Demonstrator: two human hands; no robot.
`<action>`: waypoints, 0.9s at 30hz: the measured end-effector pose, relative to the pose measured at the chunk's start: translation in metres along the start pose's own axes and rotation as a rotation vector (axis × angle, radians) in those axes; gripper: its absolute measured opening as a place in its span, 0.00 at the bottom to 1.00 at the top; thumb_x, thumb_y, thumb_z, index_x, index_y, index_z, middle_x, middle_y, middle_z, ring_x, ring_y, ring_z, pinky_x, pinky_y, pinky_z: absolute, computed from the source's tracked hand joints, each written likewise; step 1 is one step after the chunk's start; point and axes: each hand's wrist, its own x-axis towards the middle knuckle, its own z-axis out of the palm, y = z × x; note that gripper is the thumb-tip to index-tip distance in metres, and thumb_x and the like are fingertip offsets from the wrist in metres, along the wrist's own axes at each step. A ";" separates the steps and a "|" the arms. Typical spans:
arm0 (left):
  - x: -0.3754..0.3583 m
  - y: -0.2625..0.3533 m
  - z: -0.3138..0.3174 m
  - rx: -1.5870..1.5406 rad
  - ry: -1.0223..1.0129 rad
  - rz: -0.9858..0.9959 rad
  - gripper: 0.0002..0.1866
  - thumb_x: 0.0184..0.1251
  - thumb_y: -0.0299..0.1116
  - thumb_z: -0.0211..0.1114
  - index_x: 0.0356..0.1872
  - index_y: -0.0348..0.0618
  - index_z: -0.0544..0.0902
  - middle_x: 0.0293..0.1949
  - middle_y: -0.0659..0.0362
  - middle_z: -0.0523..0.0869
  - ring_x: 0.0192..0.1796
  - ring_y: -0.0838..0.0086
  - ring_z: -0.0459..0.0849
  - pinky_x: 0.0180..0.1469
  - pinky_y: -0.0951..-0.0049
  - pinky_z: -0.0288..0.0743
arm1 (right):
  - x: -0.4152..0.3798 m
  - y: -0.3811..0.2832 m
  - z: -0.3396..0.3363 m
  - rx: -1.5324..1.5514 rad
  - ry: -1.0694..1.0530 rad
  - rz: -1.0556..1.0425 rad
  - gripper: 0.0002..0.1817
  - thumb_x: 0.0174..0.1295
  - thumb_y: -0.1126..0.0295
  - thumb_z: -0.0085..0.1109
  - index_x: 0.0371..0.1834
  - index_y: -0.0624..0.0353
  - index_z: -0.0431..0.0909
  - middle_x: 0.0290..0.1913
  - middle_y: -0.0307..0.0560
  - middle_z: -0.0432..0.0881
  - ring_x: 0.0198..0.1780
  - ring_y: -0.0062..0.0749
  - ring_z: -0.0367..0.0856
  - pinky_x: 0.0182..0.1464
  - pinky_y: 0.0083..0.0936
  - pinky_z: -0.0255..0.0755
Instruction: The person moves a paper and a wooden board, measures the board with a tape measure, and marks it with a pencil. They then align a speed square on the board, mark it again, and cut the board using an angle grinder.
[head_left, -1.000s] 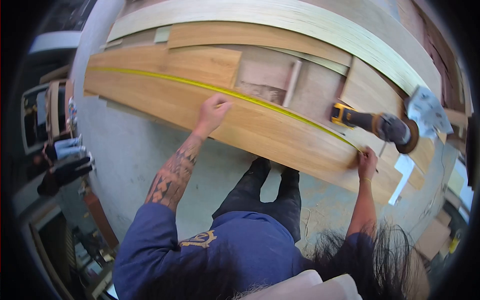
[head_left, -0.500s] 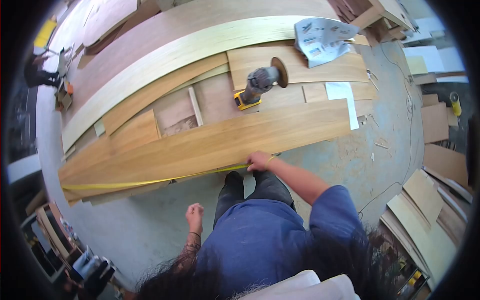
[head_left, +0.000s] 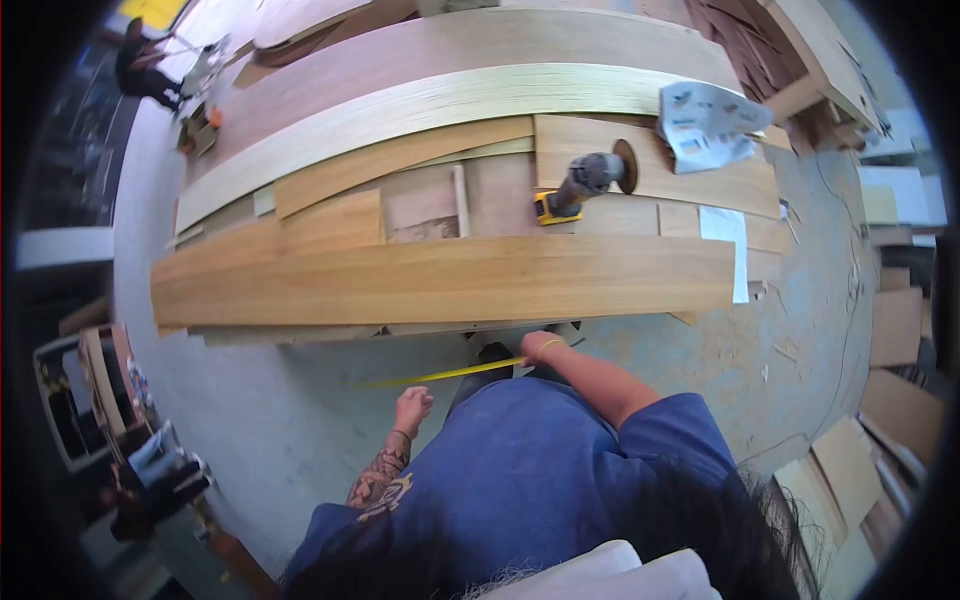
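Right hand (head_left: 540, 347): closed grip on the yellow tape (head_left: 440, 375), near the long board (head_left: 440, 280).
Left hand (head_left: 411, 408): loose fist, holds nothing.
Change: tape has left the board, now short.

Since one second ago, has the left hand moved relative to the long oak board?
Yes. The left hand has come off the long oak board and now hangs below its near edge.
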 end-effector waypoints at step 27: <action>0.133 0.120 0.124 -0.875 0.089 -0.155 0.32 0.88 0.57 0.49 0.78 0.45 0.66 0.75 0.48 0.76 0.77 0.49 0.75 0.80 0.44 0.66 | -0.296 0.272 0.074 0.146 -0.087 0.418 0.26 0.52 0.45 0.82 0.43 0.55 0.94 0.48 0.55 0.92 0.52 0.50 0.90 0.56 0.45 0.82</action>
